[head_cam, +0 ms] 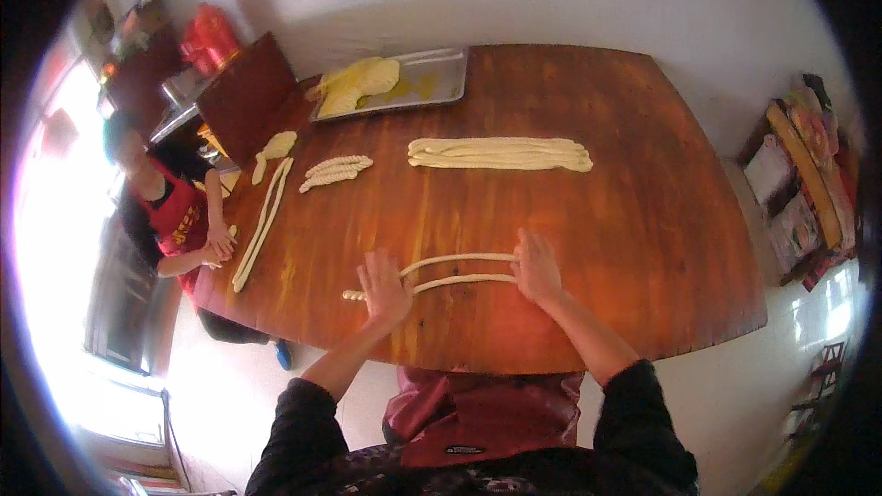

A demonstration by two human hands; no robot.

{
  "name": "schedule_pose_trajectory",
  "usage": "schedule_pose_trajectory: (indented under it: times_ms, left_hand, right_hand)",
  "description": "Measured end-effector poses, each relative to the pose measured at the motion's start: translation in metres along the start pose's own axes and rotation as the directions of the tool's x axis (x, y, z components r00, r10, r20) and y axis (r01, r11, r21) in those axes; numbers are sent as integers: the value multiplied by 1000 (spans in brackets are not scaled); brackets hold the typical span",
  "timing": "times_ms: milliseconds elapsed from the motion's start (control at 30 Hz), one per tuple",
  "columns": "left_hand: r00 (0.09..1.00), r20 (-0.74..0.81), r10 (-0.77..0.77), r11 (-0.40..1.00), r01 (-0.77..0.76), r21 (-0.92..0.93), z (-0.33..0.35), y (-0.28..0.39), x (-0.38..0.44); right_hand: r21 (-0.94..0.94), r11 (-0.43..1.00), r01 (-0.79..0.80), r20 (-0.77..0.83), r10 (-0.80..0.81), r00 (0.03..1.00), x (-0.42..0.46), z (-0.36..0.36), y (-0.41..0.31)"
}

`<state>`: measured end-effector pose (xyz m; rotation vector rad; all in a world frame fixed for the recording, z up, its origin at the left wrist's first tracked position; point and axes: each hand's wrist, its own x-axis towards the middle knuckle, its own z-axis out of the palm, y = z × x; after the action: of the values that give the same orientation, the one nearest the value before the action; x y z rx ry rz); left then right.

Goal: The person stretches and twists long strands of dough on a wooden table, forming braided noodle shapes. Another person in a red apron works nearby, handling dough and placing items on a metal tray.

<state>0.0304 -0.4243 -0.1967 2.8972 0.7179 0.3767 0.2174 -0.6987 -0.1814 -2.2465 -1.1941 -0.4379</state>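
On the wooden table [620, 220], near its front edge, two thin dough strands [460, 280] run side by side, bowed slightly away from me. My left hand [386, 289] lies flat on their left part, fingers apart; a short twisted dough end [353, 295] sticks out to its left. My right hand [539, 267] rests with extended fingers on the strands' right ends, hiding them. Farther back lies a bundle of long dough strands [499, 153]. Left of it are several short twisted dough pieces [335, 171].
A metal tray [441, 83] with a large dough mass [368, 86] stands at the back. A long folded dough strand [263, 224] and a dough lump [279, 145] lie at the left. A person in a red apron [180, 213] works at the table's left edge, hands on dough.
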Motion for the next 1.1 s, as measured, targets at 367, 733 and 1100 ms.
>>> schedule_pose_trajectory:
  times_ms: [367,733,1100]
  left_hand:
    - [996,54,65,997,-63,-34,1,20,11]
    - [991,-5,136,991,-136,-10,5,34,11]
    - [988,-102,119,990,-126,-65,26,39,17]
  right_hand:
    - [-6,999,-37,25,37,999,2,5,-4]
    - [19,997,-69,-28,69,997,3,5,-11]
    - [80,995,-52,-84,59,995,12,5,-13]
